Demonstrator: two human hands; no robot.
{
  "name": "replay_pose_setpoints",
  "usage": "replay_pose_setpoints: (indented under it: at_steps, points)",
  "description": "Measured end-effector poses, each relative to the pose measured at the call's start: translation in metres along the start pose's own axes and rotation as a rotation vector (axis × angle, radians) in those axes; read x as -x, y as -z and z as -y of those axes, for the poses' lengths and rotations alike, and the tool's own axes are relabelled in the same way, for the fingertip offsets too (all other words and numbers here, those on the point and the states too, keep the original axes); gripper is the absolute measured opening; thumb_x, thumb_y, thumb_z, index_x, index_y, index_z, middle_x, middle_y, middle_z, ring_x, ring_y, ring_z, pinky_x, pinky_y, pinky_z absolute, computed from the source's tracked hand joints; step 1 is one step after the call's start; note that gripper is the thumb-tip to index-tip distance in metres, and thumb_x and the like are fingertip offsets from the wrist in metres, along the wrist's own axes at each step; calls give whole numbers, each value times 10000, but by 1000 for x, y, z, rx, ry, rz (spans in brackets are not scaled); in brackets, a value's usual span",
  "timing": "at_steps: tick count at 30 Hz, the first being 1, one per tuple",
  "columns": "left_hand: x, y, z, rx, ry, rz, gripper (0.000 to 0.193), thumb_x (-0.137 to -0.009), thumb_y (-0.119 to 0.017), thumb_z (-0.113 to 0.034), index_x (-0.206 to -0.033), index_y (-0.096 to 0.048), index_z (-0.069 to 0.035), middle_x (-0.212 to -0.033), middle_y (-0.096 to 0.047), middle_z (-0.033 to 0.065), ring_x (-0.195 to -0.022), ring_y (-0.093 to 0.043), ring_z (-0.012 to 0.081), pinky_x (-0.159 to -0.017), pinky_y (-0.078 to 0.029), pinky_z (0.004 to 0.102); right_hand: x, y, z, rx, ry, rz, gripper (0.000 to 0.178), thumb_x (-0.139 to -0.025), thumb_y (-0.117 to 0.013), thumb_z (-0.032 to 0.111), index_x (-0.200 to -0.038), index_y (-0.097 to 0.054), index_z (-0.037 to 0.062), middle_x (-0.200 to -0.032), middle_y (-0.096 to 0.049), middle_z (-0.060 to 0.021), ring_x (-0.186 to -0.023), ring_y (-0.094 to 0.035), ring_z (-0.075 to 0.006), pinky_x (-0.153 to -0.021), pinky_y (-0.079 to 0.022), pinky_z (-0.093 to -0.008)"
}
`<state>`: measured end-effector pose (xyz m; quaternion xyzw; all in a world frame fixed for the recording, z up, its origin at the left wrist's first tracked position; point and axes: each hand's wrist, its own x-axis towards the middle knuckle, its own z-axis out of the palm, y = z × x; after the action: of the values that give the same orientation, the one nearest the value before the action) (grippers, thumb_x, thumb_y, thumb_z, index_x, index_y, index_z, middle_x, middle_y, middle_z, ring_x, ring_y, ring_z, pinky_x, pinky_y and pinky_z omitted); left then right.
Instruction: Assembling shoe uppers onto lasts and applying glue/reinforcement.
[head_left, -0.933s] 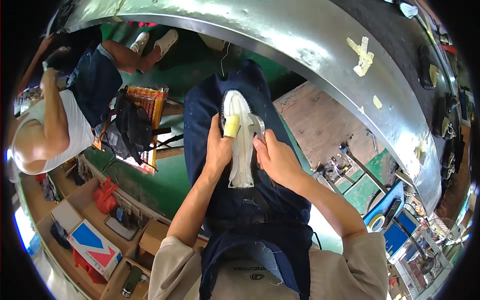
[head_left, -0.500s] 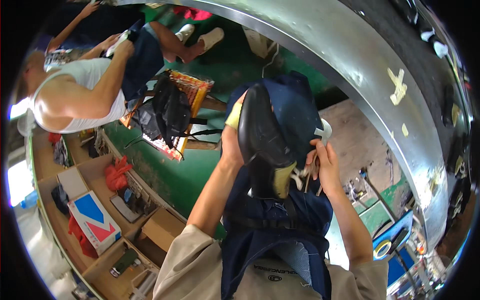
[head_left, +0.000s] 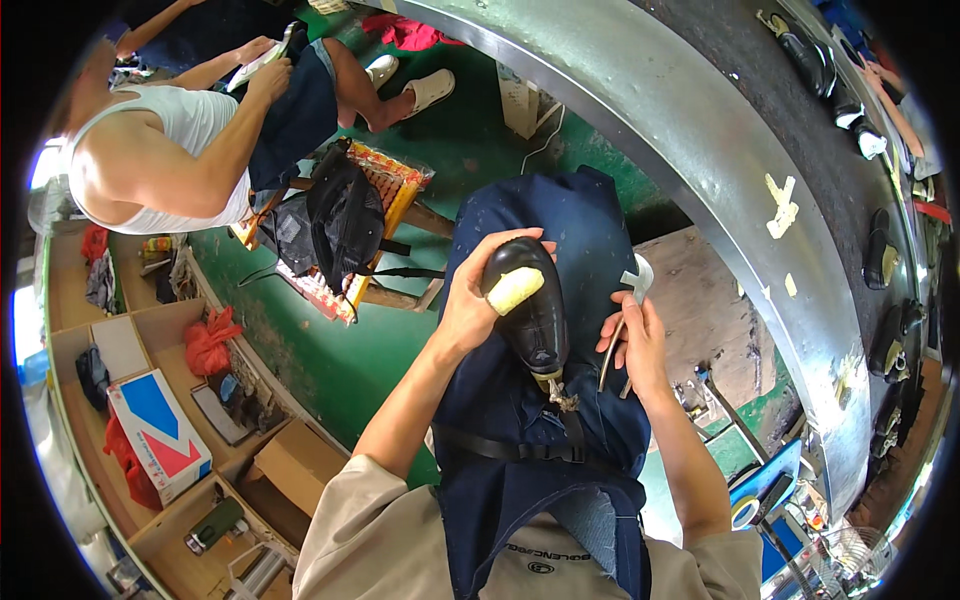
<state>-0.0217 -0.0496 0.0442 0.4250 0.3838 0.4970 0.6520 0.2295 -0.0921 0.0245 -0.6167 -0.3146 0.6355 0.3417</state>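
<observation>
**Currently, a black shoe [head_left: 531, 335] and a metal tool [head_left: 641, 281] are held apart**

Firstly, the biggest thing is the long surface [head_left: 700, 140], which curves across the upper right with a shiny metal edge. Along its dark inner part stand several other dark shoes [head_left: 880, 255]. Under it extends the green floor [head_left: 310, 365]. At the lower left there is a wooden shelf unit [head_left: 165, 352], divided into compartments; one of them contains a white box [head_left: 160, 430] with blue and red shapes. A co-worker [head_left: 170, 160] in a white sleeveless top sits at the upper left, and near this person a black bag [head_left: 330, 220] lies on a beaded seat [head_left: 397, 185].

In the middle, a dark blue apron [head_left: 540, 215] covers the lap of the person. The black shoe is above this apron, its rounded wide end directed away from the body. The left hand [head_left: 475, 305] is clamped on it, with the thumb, in a yellow cover [head_left: 516, 290], lying across the upper side. The right hand [head_left: 640, 350] is well apart from the left, near the apron's right edge; its fingers are closed around the tool, whose curved head points away from the body. Finally, some small loose strands [head_left: 562, 400] hang at the shoe's near end.
</observation>
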Motion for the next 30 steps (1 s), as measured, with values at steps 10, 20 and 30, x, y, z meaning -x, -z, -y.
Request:
replay_pose_setpoints:
  at_steps: [10, 20, 30]
  points:
    - [17, -17, 33, 205, -2, -229, 537, -1051, -546, -350, -1483, -474, -40, -1478, -551, 149, -1321, -560, 214, -1118, -437, 362, 1, 3, 15, 20, 45, -31, 404, -1112, -437, 385, -1231, -560, 19, -772, -651, -63, -579, -666, -144, -389, -387, -216]
    - [22, -38, 82, 259, 680, -463, 523, -1091, -365, -451, -1297, -616, -41, -1151, -711, 117, -1011, -704, 211, -889, -567, 355, 12, 16, -3, 65, 9, -7, 392, -1105, -459, 377, -1263, -553, 31, -795, -650, -66, -589, -670, -151, -395, -397, -210]
    - [18, -35, 22, 251, 735, -270, 487, -1120, -235, -287, -1320, -621, -67, -1095, -740, 96, -910, -732, 175, -796, -618, 351, 11, 77, 118, 1154, 349, -598, 325, -1071, -557, 294, -1271, -648, 55, -942, -715, -115, -864, -700, -265, -805, -543, -424]
